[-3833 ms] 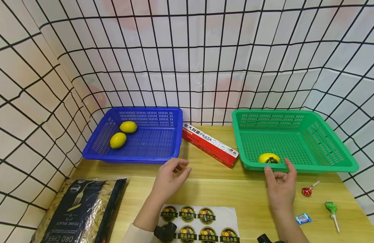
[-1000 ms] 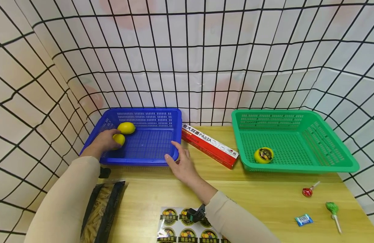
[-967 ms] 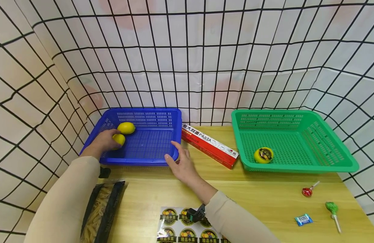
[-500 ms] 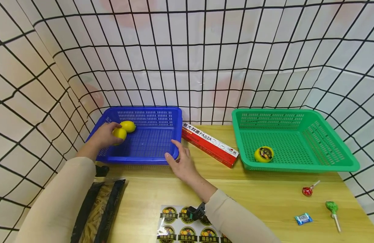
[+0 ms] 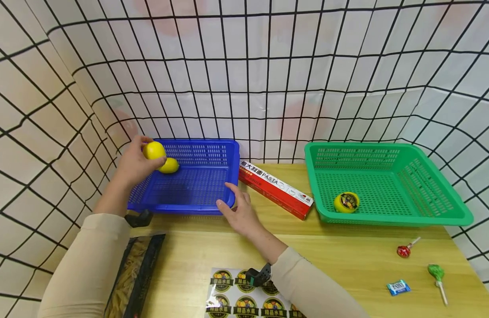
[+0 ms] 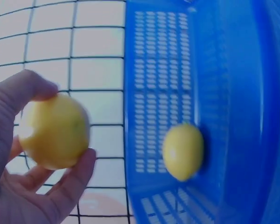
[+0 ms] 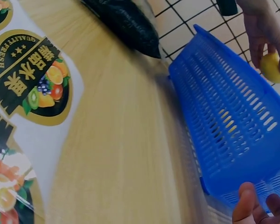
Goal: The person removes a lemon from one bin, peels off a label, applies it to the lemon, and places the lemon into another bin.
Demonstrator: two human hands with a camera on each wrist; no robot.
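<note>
My left hand (image 5: 134, 164) grips a yellow lemon (image 5: 154, 150) between thumb and fingers, raised above the left part of the blue basket (image 5: 189, 208). In the left wrist view the held lemon (image 6: 55, 131) shows plain skin. A second lemon (image 6: 183, 151) lies inside the basket by its wall. At the basket's front right corner is my right hand (image 5: 241, 214), thumb and forefinger spread near the rim; whether it touches is unclear. Inside the green basket (image 5: 391, 219) sits a lemon (image 5: 346, 202) with a round black label on it.
A red and white pasta box (image 5: 274, 187) lies slanted between the baskets. A sheet of round stickers (image 5: 244, 291) is at the front, partly under the right forearm. A penne bag (image 5: 135, 276) is front left. Right are lollipops (image 5: 404, 251) and a blue wrapped sweet (image 5: 398, 287).
My left hand has lifted a lemon up from the blue basket floor. Earlier, the right hand moved from the green basket to the blue one, and the labelled lemon turned.
</note>
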